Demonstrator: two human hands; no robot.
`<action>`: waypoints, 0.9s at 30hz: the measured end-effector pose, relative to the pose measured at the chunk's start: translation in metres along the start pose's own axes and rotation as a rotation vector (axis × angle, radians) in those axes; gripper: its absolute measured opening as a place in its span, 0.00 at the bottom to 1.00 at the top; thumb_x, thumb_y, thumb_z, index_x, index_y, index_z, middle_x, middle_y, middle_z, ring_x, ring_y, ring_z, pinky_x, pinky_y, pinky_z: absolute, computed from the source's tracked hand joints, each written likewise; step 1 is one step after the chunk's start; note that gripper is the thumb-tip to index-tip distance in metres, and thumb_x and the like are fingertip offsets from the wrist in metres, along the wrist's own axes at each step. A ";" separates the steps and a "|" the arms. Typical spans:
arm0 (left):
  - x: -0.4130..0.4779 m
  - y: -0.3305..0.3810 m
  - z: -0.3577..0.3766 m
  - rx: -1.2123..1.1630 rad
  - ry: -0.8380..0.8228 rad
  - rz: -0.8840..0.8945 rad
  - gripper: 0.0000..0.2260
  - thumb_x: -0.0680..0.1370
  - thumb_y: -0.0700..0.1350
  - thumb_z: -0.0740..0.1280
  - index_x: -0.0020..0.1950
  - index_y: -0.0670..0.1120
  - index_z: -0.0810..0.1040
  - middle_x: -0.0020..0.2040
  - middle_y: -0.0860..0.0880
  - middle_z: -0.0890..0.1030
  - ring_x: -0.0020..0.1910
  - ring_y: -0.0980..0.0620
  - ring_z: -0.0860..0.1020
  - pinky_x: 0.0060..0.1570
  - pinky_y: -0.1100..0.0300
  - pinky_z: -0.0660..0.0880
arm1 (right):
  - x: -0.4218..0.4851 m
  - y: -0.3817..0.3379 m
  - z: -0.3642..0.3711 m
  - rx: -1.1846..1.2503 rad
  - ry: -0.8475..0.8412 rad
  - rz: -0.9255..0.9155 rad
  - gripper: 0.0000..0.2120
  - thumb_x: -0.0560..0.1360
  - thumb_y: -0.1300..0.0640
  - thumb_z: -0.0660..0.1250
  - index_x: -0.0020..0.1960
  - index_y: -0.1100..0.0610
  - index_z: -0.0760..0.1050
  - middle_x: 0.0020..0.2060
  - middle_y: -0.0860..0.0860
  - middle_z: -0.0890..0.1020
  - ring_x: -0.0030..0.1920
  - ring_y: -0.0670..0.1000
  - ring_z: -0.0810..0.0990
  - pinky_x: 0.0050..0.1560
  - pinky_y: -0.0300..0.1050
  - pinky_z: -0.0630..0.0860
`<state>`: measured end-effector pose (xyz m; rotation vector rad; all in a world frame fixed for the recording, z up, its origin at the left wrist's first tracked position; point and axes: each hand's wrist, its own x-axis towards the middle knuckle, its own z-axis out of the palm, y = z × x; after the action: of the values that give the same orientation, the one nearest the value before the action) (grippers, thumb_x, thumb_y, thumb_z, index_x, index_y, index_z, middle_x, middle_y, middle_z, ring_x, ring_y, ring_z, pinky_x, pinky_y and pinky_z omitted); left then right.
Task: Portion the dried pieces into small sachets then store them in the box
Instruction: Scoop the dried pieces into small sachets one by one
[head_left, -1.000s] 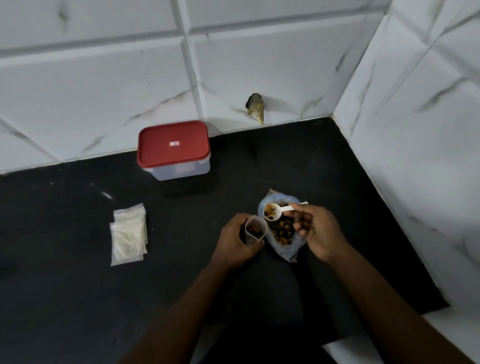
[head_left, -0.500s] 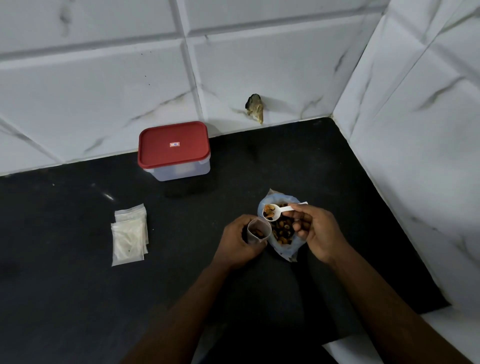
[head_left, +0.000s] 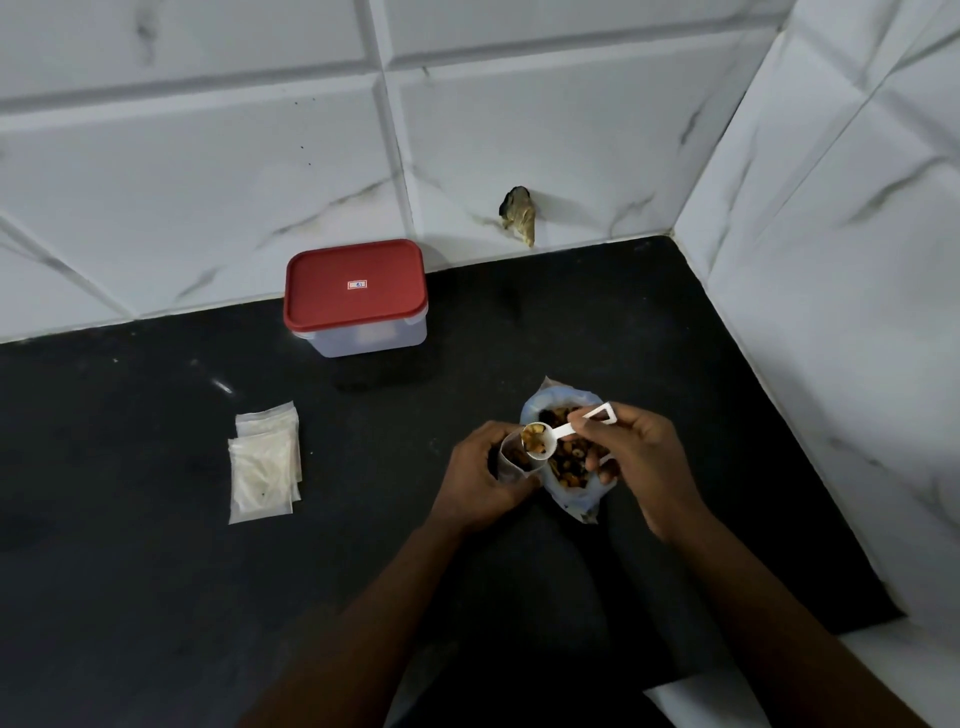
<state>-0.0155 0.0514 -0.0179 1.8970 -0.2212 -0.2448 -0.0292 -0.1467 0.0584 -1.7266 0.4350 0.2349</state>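
Now the left hand (head_left: 480, 480) is cupping the small sachet (head_left: 514, 460) open beside the bag (head_left: 576, 499) while the right hand (head_left: 641, 457) is pinching the loaded scoop (head_left: 540, 441) over its mouth, keeping spills short; the lidded box (head_left: 358, 301) is waiting behind.

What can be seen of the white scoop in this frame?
The white scoop looks like thin plastic: a round bowl on a flat handle ending in an open, squarish loop. The bowl carries a heap of dried pieces, yellow and brown. The right hand pinches the handle near its end. The bowl sits roughly level over the mouth of the small sachet held by the left hand, above the open bag's edge.
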 end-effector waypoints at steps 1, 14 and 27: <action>0.000 0.000 0.000 -0.004 0.008 0.007 0.19 0.71 0.43 0.80 0.57 0.56 0.80 0.55 0.56 0.82 0.55 0.60 0.81 0.53 0.69 0.77 | -0.004 -0.001 0.000 -0.052 -0.013 -0.080 0.05 0.77 0.57 0.72 0.52 0.55 0.84 0.41 0.52 0.86 0.38 0.46 0.82 0.36 0.37 0.76; 0.005 0.004 0.007 -0.121 -0.002 0.018 0.16 0.75 0.53 0.76 0.60 0.53 0.78 0.58 0.52 0.79 0.57 0.51 0.80 0.55 0.52 0.80 | -0.026 0.000 0.004 -0.456 0.013 -0.615 0.05 0.76 0.57 0.73 0.52 0.51 0.81 0.41 0.37 0.81 0.43 0.36 0.82 0.43 0.26 0.74; 0.006 -0.003 0.011 -0.124 -0.003 -0.047 0.19 0.73 0.59 0.74 0.59 0.53 0.76 0.57 0.50 0.78 0.58 0.49 0.79 0.56 0.42 0.79 | -0.033 0.021 0.009 -0.565 0.089 -0.688 0.10 0.78 0.51 0.70 0.58 0.49 0.82 0.50 0.37 0.82 0.50 0.33 0.79 0.49 0.31 0.75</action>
<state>-0.0131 0.0408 -0.0249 1.7800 -0.1598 -0.2865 -0.0666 -0.1356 0.0506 -2.3355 -0.2054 -0.2440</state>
